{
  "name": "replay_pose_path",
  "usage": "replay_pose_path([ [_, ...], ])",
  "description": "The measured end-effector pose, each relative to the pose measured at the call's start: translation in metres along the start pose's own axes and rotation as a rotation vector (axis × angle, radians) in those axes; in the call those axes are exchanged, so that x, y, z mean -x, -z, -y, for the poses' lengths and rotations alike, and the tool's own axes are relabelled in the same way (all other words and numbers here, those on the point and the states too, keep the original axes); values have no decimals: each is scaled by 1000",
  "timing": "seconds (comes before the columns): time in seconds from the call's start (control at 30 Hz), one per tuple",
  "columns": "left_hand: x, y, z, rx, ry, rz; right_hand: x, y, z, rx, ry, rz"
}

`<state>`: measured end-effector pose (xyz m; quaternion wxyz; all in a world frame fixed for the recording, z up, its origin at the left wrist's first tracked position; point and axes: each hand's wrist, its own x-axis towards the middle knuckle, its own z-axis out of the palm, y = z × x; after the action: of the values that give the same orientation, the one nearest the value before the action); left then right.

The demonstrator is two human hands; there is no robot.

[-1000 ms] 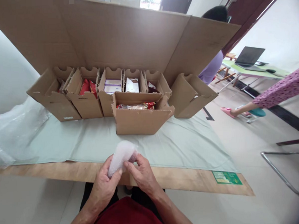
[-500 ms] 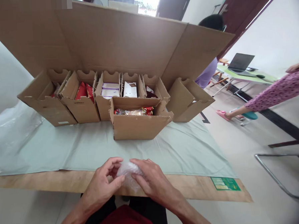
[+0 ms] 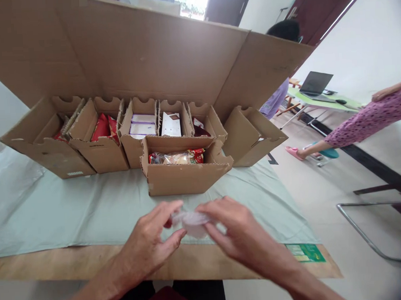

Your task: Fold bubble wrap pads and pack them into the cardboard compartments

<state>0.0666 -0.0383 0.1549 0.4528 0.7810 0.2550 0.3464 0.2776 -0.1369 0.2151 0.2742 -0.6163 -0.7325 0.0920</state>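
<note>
A small crumpled clear plastic bag is held over the front edge of the table, between my two hands. My right hand pinches its right side between thumb and fingers. My left hand is curled round its left side, with thumb and forefinger apart and the other fingers against the plastic; motion blurs the exact contact. Just beyond my hands stands an open cardboard box with clear-wrapped and red-wrapped packets inside.
Behind is a row of open cardboard boxes with red packets and white cartons, backed by a tall cardboard panel. Another box stands at the right. Clear plastic sheeting lies left on the green cloth. A person's leg shows at right.
Both hands have risen and moved slightly right and forward with the plastic bag. The bag now looks flatter and more stretched between them. My view has shifted a little.
</note>
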Motion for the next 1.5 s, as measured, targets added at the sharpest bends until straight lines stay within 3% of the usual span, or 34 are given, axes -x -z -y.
replay_pose_path([
  [0.13,-49,21,-20,88,13,-269,-29,66,-21,-67,-62,-431],
  [0.23,-78,22,-17,-38,28,-313,-55,95,-39,-202,-60,-625],
  [0.37,-74,10,-2,-285,-45,-270,-81,99,-59,-219,-49,-479],
  [0.53,-36,4,7,-350,-145,-266,-99,98,-68,21,19,-199],
  [0.63,-29,3,10,-383,-175,-261,-109,96,-68,83,21,-15],
  [1.0,-32,2,15,-382,-194,-241,-125,51,-92,371,62,412],
  [1.2,-32,3,17,-463,-253,-246,-127,15,-103,545,89,475],
  [1.3,-37,1,16,-512,-268,-250,-128,9,-101,605,100,526],
  [1.4,-38,0,10,-550,-303,-301,-124,26,-94,532,122,489],
  [1.5,-30,6,7,-528,-344,-422,-103,60,-89,400,75,199],
])
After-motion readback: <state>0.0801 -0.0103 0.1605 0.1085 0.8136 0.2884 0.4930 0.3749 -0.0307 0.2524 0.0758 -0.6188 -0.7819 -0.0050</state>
